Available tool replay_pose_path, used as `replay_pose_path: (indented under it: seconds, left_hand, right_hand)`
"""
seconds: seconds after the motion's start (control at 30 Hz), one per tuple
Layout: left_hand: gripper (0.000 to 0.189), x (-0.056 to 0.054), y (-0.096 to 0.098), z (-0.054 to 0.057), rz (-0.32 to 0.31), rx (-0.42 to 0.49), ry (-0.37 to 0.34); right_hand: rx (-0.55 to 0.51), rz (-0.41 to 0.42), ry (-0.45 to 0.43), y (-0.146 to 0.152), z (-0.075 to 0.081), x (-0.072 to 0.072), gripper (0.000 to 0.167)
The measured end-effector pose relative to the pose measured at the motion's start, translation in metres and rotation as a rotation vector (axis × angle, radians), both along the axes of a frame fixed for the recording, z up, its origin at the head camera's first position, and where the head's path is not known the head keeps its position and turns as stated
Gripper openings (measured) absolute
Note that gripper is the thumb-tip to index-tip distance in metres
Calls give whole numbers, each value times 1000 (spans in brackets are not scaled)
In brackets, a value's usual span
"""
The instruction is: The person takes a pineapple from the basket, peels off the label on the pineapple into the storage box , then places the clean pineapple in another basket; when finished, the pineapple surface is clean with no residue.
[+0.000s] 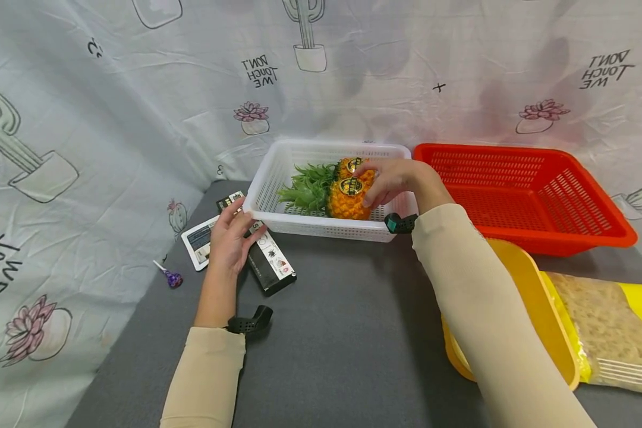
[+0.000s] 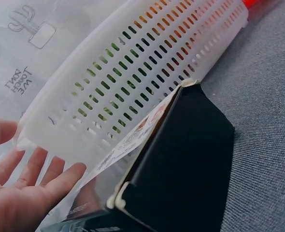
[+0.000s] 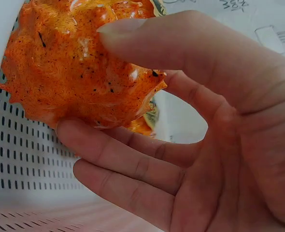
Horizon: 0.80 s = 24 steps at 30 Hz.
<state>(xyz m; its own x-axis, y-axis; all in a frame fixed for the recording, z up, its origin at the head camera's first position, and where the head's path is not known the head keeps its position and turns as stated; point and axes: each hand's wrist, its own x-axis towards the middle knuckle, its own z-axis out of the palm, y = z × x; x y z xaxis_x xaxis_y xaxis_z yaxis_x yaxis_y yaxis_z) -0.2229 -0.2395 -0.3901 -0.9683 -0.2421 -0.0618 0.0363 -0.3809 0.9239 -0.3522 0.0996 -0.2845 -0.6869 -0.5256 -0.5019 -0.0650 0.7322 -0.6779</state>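
Observation:
Two small orange pineapples with green leaves and black-and-gold labels lie side by side in a white perforated basket [image 1: 326,227]. My right hand [image 1: 393,181] reaches in from the right and grips the nearer pineapple [image 1: 348,205]; in the right wrist view, the thumb lies on one side of its orange body [image 3: 75,72] and the fingers curl along the other. The farther pineapple [image 1: 344,169] is partly covered by that hand. At the basket's left front corner, my left hand [image 1: 230,238] holds the rim, thumb and fingers either side of it.
A black-and-white box [image 1: 270,258] and a white card-like pack [image 1: 199,242] lie by the left hand. Left of them is a purple-wrapped lollipop [image 1: 173,279]. A red basket [image 1: 535,235], a yellow container [image 1: 535,309] and a bag of pasta-like pieces [image 1: 610,321] stand on the right.

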Motion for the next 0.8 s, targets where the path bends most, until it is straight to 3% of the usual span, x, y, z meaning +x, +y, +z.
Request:
replay_pose_path:
  seconds: [0.23,0.53,0.8]
  left_hand:
    - [50,0,0,1,-4,-9,17]
    - [50,1,1,1,5,-4,8]
    - [51,3,1,1,13,-17,6]
  right_hand:
    - [6,-8,86,4,14,7,77]
    - [-70,-28,58,18,23,21,79]
    - [-69,-30,77,30,36,33,83]
